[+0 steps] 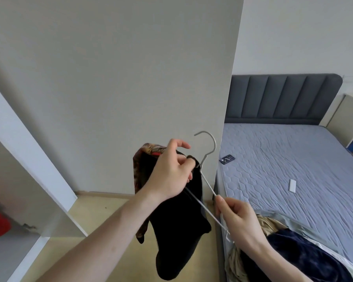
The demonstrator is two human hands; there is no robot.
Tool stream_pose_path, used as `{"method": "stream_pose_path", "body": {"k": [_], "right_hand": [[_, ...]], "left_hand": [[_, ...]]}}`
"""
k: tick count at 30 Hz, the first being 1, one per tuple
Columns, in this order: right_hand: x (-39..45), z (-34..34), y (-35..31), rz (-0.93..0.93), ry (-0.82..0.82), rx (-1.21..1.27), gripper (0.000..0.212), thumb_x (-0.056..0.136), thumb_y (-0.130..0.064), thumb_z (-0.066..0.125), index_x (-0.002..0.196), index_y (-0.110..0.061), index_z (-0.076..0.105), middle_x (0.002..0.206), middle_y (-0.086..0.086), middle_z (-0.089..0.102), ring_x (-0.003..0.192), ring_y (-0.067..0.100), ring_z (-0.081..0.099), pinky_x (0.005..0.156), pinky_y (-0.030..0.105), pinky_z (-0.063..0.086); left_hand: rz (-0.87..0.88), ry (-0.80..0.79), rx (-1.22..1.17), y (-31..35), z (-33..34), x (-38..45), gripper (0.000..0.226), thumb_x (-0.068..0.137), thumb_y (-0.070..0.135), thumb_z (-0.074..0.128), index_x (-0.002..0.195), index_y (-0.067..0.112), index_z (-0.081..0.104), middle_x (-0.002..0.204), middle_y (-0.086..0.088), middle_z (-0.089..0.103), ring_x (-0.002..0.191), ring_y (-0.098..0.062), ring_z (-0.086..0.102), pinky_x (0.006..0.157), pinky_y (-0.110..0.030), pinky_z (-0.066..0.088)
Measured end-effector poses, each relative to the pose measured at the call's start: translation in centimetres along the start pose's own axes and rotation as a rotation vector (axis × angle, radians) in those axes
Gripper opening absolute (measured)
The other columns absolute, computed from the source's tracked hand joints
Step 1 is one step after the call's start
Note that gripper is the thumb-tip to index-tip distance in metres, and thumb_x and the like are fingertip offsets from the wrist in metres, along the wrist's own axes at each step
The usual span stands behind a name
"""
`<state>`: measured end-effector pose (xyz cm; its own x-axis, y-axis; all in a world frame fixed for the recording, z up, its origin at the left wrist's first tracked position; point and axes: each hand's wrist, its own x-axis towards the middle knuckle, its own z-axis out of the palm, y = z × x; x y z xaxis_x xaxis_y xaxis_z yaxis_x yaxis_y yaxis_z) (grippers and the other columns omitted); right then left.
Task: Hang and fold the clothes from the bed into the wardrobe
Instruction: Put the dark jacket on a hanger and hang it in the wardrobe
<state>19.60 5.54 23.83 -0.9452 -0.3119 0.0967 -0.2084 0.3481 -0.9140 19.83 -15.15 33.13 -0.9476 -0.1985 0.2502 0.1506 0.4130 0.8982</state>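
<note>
The left hand (171,171) grips the black garment (179,224) together with the neck of the wire hanger (207,151), fingers curled around both; the right hand (235,220) pinches the hanger's lower arm between thumb and fingertips. The garment hangs beside the bed (293,169), in front of the wardrobe (35,180). Risk: the fabric appears bunched at one shoulder only, so loosening the left grip could let it slide off the thin wire; more clothes (293,253) wait on the bed
</note>
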Motion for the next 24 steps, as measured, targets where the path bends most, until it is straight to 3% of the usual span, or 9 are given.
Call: {"method": "stream_pose_path", "body": {"k": [5,8,15,20,22,24], "right_hand": [[0.6,-0.5,-0.6,-0.041,0.030,0.082,0.051,0.104,-0.038,0.051,0.066,-0.004,0.049,0.050,-0.007,0.030,0.047,0.011,0.026,0.047,0.023,0.025],[0.3,-0.1,-0.3,-0.033,0.004,0.169,0.053,0.106,-0.037,0.049,0.063,-0.008,0.043,0.053,-0.003,0.032,0.048,0.012,0.028,0.045,0.020,0.027],[0.1,-0.3,0.0,-0.042,-0.033,0.201,0.054,0.103,-0.046,0.049,0.061,-0.016,0.037,0.057,0.000,0.029,0.053,0.015,0.026,0.047,0.024,0.024],[-0.4,-2.4,1.0,-0.117,0.025,0.174,0.058,0.096,-0.056,0.052,0.062,-0.012,0.033,0.059,-0.002,0.026,0.057,0.015,0.023,0.051,0.022,0.021],[-0.4,-3.0,1.2,-0.121,0.022,0.198,0.059,0.094,-0.057,0.053,0.061,-0.013,0.033,0.059,-0.001,0.026,0.057,0.015,0.022,0.052,0.022,0.021],[-0.3,-3.6,1.2,-0.117,0.001,0.231,0.058,0.094,-0.058,0.054,0.060,-0.017,0.031,0.059,-0.001,0.024,0.057,0.016,0.021,0.051,0.022,0.020]], "left_hand": [[0.101,-0.063,0.080,0.8,2.4,-1.7,0.017,0.099,0.020,0.056,0.107,0.028,0.044,0.065,0.004,0.072,0.061,-0.011,0.068,0.072,-0.032,0.058],[0.132,-0.075,0.080,1.8,2.8,-1.6,0.018,0.100,0.021,0.056,0.109,0.027,0.041,0.066,0.007,0.072,0.062,-0.010,0.070,0.073,-0.032,0.058],[0.148,-0.135,0.002,2.1,2.6,-1.6,0.021,0.101,0.021,0.058,0.113,0.028,0.042,0.068,0.002,0.072,0.062,-0.013,0.070,0.066,-0.016,0.053],[0.184,-0.325,0.288,1.5,0.2,-1.2,0.047,0.098,0.037,0.061,0.137,0.035,0.036,0.073,0.010,0.072,0.071,-0.007,0.068,0.072,-0.015,0.046],[0.168,-0.440,0.392,1.9,-1.0,-0.9,0.050,0.094,0.047,0.062,0.138,0.042,0.038,0.080,0.016,0.071,0.074,-0.004,0.066,0.071,-0.019,0.045],[0.254,-0.381,0.493,2.7,-2.4,-0.1,0.041,0.089,0.041,0.061,0.129,0.045,0.053,0.078,0.016,0.067,0.071,-0.004,0.063,0.068,-0.021,0.044]]}}
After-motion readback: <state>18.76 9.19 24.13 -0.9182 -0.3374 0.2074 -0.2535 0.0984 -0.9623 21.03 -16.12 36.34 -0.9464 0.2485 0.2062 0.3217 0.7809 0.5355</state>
